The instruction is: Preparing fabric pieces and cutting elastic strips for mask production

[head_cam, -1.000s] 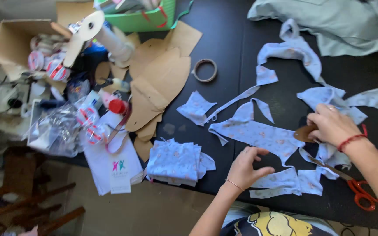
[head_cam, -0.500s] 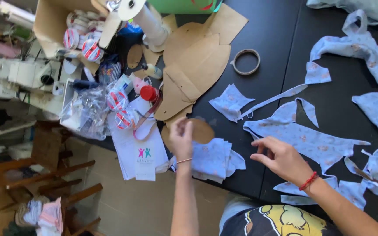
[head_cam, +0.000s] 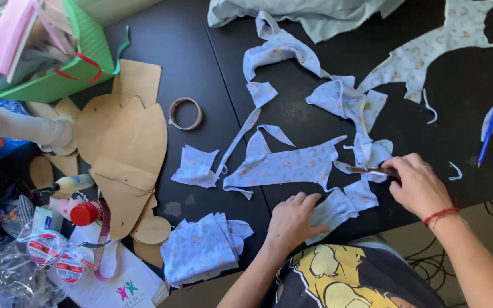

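On a black table [head_cam: 201, 51] lie several light blue printed fabric scraps [head_cam: 292, 162]. My left hand [head_cam: 293, 219] rests near the front edge, its fingers pressing on one small blue scrap [head_cam: 335, 210]. My right hand [head_cam: 420, 185] is to the right of it, pinching a thin brown flat piece [head_cam: 369, 170] that looks like cardboard seen edge-on. That piece sits over the scraps. A folded stack of cut blue pieces [head_cam: 201, 248] lies left of my left hand.
Brown cardboard pattern shapes [head_cam: 124, 148] and a tape roll [head_cam: 185, 113] lie at left centre. A green box [head_cam: 87, 63], a thread cone [head_cam: 27, 126], a red-capped bottle [head_cam: 87, 212] and bagged tape rolls [head_cam: 47, 251] crowd the left. A blue pen [head_cam: 488, 136] lies right, beside cut-out cloth [head_cam: 429, 54].
My left hand came back from the cardboard shapes at the left to the scrap at the front edge. My right hand now pinches the brown piece. The view has swung right.
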